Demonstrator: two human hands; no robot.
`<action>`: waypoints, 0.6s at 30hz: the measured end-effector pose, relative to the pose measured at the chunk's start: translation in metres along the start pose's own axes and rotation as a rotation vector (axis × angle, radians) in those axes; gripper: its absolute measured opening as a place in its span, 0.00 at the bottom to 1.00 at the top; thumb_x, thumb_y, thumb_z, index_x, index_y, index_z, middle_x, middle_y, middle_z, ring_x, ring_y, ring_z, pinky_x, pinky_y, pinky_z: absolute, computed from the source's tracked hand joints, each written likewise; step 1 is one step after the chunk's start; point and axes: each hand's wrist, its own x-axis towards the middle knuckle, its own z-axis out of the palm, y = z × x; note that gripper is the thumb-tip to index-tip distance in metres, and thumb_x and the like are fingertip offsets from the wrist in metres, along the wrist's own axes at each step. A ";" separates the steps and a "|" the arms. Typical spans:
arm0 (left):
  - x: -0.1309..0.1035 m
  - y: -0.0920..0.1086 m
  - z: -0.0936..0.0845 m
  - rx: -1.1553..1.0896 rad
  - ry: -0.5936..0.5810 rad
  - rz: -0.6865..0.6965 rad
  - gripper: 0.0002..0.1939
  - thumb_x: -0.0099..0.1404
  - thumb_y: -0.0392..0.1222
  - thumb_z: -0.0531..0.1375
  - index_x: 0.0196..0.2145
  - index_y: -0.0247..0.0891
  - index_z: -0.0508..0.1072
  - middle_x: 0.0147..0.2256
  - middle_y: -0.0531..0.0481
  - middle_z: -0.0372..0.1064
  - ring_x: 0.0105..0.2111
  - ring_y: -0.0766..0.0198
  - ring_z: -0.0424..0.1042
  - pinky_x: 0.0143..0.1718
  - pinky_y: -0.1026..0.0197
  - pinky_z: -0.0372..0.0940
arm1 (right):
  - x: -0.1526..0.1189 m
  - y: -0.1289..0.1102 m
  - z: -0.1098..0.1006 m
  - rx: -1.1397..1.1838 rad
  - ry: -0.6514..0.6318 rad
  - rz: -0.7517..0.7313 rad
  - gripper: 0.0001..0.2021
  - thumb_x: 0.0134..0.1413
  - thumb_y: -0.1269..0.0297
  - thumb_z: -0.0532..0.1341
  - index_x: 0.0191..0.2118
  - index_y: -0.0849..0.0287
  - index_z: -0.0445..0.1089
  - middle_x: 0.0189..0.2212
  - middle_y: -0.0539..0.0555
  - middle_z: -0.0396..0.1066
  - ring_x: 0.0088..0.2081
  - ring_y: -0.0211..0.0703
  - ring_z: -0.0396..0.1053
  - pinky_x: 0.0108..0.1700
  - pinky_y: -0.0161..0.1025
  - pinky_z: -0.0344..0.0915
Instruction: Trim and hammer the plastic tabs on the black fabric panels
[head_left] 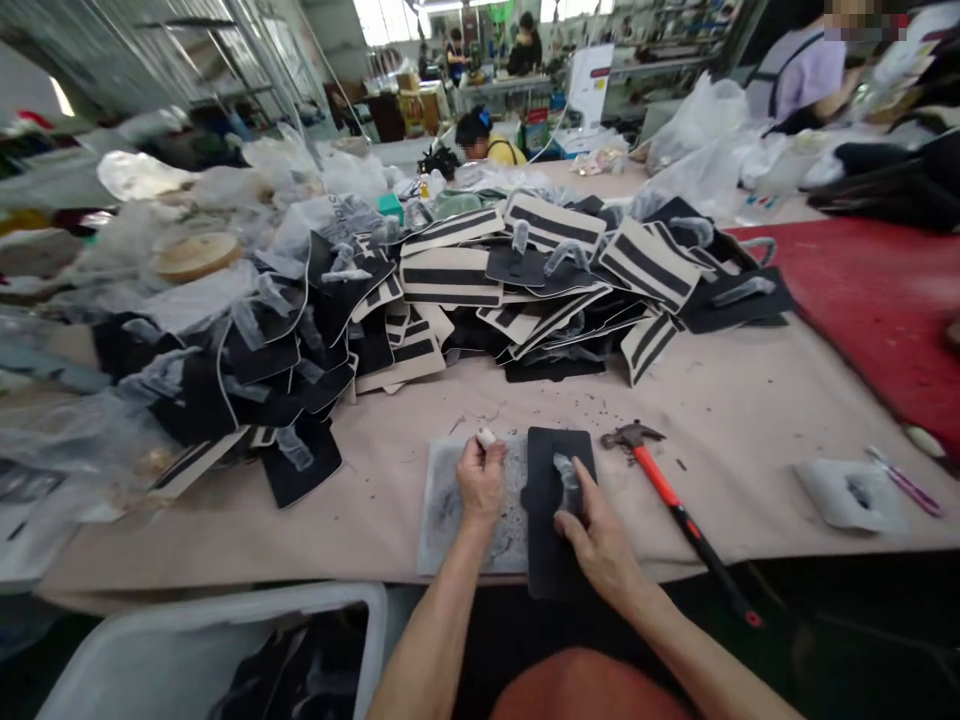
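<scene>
My left hand [481,480] is closed around a small white piece [487,438] whose end sticks out above the fingers, over a speckled pale board [442,510]. A black rectangular panel [546,530] stands partly over the board's right side, with a plastic-wrapped handle on its face. My right hand [592,525] has thumb and fingers around that wrapped handle [568,485]. To the right of the panel lies a hammer [667,490] with a red and black handle, its head towards the back.
Behind my hands, a heap of black and striped panels [450,275] spans the table [720,420]. A white bin [379,620] stands at the front left. At right are a small white packet [851,495], a purple tool [907,482] and red cloth [847,290]. Several people work beyond.
</scene>
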 end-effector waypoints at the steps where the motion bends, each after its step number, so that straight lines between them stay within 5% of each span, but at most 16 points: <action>1: 0.000 0.003 0.002 -0.040 -0.011 -0.001 0.15 0.63 0.51 0.61 0.37 0.36 0.72 0.32 0.47 0.77 0.33 0.59 0.77 0.39 0.60 0.71 | 0.001 0.000 -0.001 0.001 -0.016 0.008 0.31 0.61 0.61 0.53 0.69 0.58 0.49 0.34 0.53 0.73 0.31 0.44 0.71 0.36 0.42 0.70; 5: 0.004 0.019 0.021 -0.182 -0.132 0.001 0.16 0.63 0.52 0.62 0.41 0.36 0.72 0.37 0.44 0.78 0.38 0.58 0.78 0.46 0.55 0.72 | 0.007 -0.001 -0.010 0.036 -0.062 0.082 0.28 0.59 0.58 0.56 0.64 0.59 0.58 0.30 0.52 0.73 0.30 0.45 0.70 0.36 0.43 0.69; 9: 0.006 0.025 0.054 -0.280 -0.280 -0.020 0.18 0.62 0.51 0.64 0.42 0.35 0.72 0.38 0.43 0.78 0.39 0.57 0.79 0.46 0.54 0.72 | 0.011 0.001 -0.008 -0.034 -0.013 0.074 0.23 0.60 0.55 0.56 0.56 0.62 0.65 0.38 0.58 0.75 0.36 0.49 0.73 0.42 0.45 0.69; 13: 0.010 0.012 0.074 -0.279 -0.371 -0.043 0.19 0.61 0.52 0.65 0.42 0.34 0.72 0.36 0.43 0.78 0.38 0.57 0.79 0.45 0.55 0.72 | 0.015 0.010 -0.002 -0.099 0.030 0.014 0.19 0.63 0.54 0.53 0.51 0.62 0.67 0.43 0.62 0.75 0.44 0.52 0.74 0.47 0.46 0.68; 18: 0.012 -0.005 0.074 -0.321 -0.358 -0.083 0.21 0.61 0.55 0.66 0.41 0.34 0.73 0.35 0.45 0.78 0.37 0.57 0.79 0.45 0.54 0.73 | 0.021 0.020 0.002 -0.150 0.017 0.016 0.17 0.66 0.53 0.49 0.45 0.62 0.66 0.31 0.59 0.75 0.33 0.51 0.74 0.37 0.43 0.66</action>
